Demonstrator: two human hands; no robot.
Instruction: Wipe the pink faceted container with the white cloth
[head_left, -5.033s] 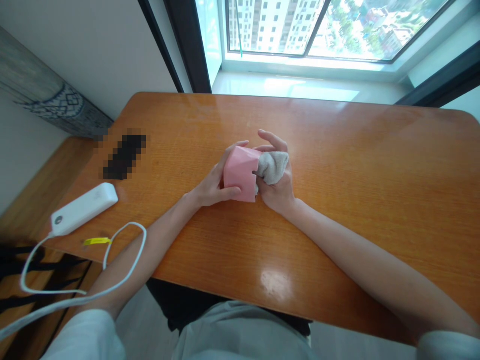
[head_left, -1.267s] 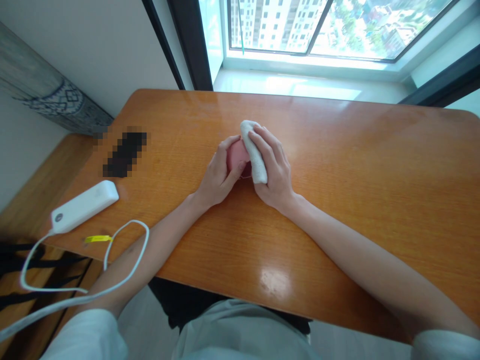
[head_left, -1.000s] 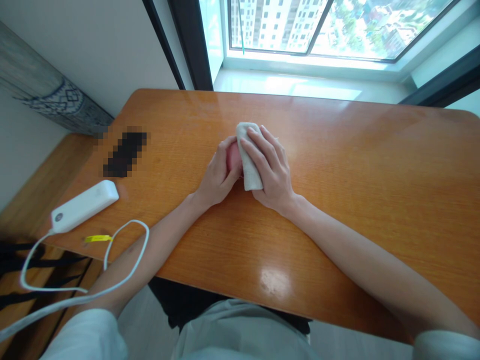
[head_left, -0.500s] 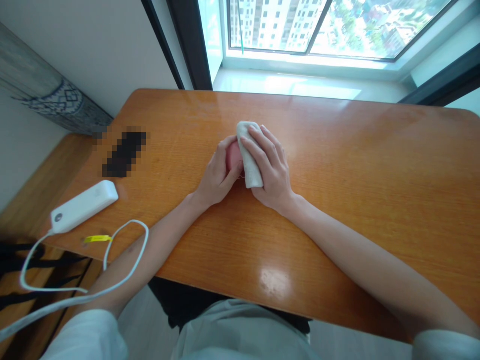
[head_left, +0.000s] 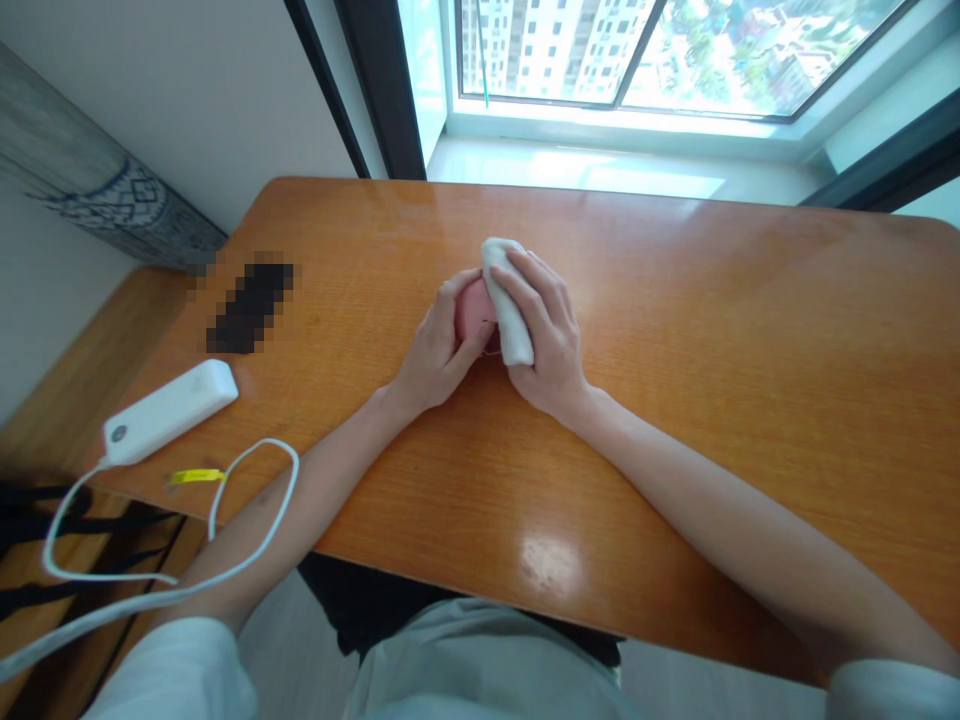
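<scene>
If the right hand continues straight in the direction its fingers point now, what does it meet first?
The right hand points up-left, its fingers already pressing the white cloth against the pink object. So it meets the cloth at once, then the pink object, probably then the left hand gripping it.

I can read no text, brand, number or sign anywhere in my view. The white power bank (head_left: 169, 412), lying left of the hands near the wooden table's (head_left: 712, 330) left edge, shows only a small round mark at its near end, with no letters I can make out. The yellow tag (head_left: 195, 477) on its cable just in front of it is too small to read. The dark object (head_left: 250, 306) behind the power bank is pixelated.
</scene>
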